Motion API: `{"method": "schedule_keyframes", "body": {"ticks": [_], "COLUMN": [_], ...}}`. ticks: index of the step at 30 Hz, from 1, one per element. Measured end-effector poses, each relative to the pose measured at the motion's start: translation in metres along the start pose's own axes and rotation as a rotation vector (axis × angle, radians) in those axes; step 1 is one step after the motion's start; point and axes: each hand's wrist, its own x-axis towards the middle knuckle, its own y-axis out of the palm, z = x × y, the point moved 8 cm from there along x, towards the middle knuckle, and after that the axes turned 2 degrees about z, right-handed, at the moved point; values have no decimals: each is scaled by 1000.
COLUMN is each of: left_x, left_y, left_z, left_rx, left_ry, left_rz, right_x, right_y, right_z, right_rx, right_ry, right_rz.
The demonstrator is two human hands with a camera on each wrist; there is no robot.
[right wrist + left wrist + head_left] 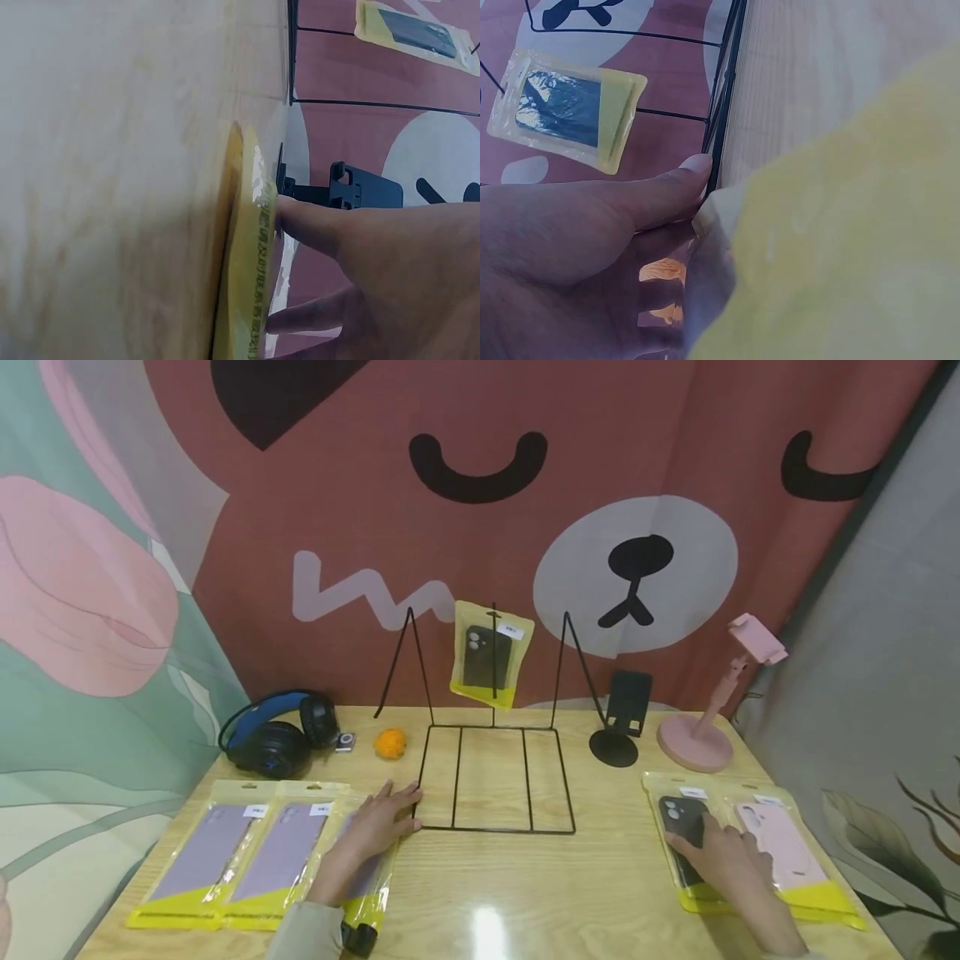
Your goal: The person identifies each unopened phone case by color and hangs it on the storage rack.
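Note:
My left hand (372, 822) lies over the rightmost lilac phone case packet (365, 881), its fingertips at the left side of a black wire display rack (492, 832). In the left wrist view the thumb rests at the rack's dark bar (718, 142), with the other fingers spread below. My right hand (727, 860) is on a yellow-edged packet with a black phone case (682, 810), thumb and fingertips on its upper face. Beside it lies a pink phone case packet (776, 843). Another packet with a black case (480, 656) hangs on the rack's middle prong.
Two more lilac case packets (202, 852) lie at the left. Behind them are black-and-blue headphones (273, 743), a small square item (345, 742) and an orange ball-like object (390, 743). A black phone stand (615, 747) and a pink phone stand (697, 743) stand back right.

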Motion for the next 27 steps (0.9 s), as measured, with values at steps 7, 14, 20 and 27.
{"method": "schedule_keyframes", "body": {"ticks": [7, 14, 20, 27], "left_x": [0, -2, -2, -2], "left_y": [-1, -1, 0, 1], "left_z": [1, 0, 0, 0], "left_rx": [-11, -18, -23, -18], "left_ry": [-20, -24, -28, -23], "left_rz": [-5, 11, 13, 11], "right_x": [0, -3, -6, -2], "right_y": [-4, -4, -7, -11], "right_z": [7, 11, 14, 12], "right_rx": [-11, 44, 74, 71], "right_ry": [-63, -91, -107, -130], "right_rz": [-49, -91, -143, -185]}}
